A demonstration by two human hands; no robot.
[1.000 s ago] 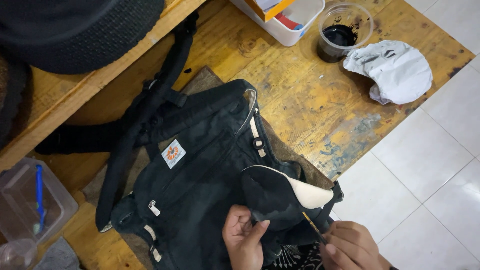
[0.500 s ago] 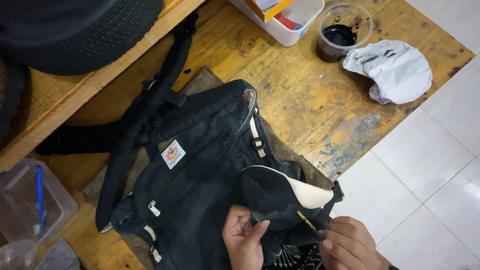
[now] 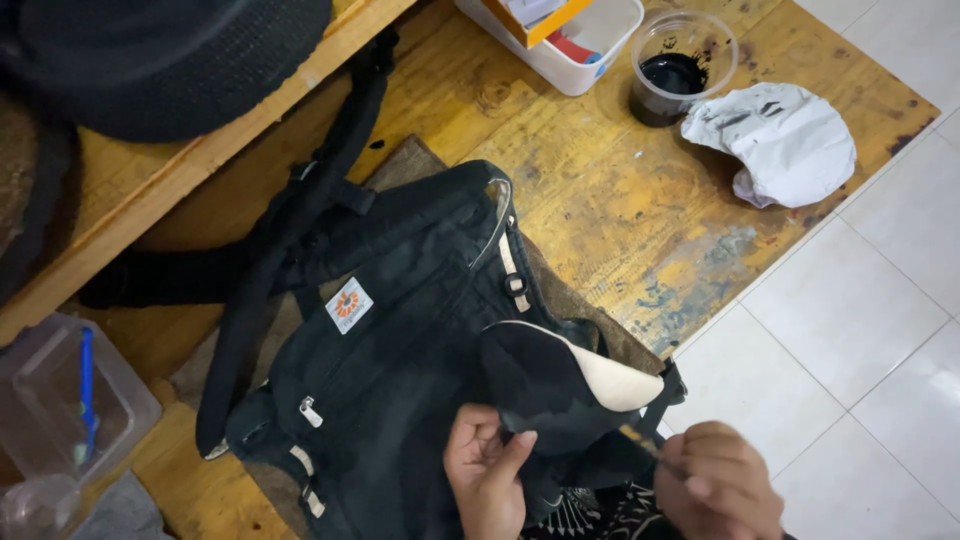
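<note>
We see 1 black carrier (image 3: pixel 400 340) spread across a stained wooden board (image 3: pixel 600 200), its long strap (image 3: pixel 300 220) running up and left. The left hand (image 3: pixel 487 470) sits at the carrier's lower edge, thumb and fingers pressed together on a fold of the black cloth, just below a padded flap (image 3: pixel 560 375) with a cream lining. The right hand (image 3: pixel 715 485) lies to the right of that flap, fingers curled and pinching a thin stick (image 3: pixel 640 440) whose tip points at the flap's lower right edge; we cannot tell whether the tip touches it. Well apart, at the board's top, stand 1 cup (image 3: pixel 683 68) of black liquid, 1 crumpled rag (image 3: pixel 775 140) and 1 white tub (image 3: pixel 570 40).
</note>
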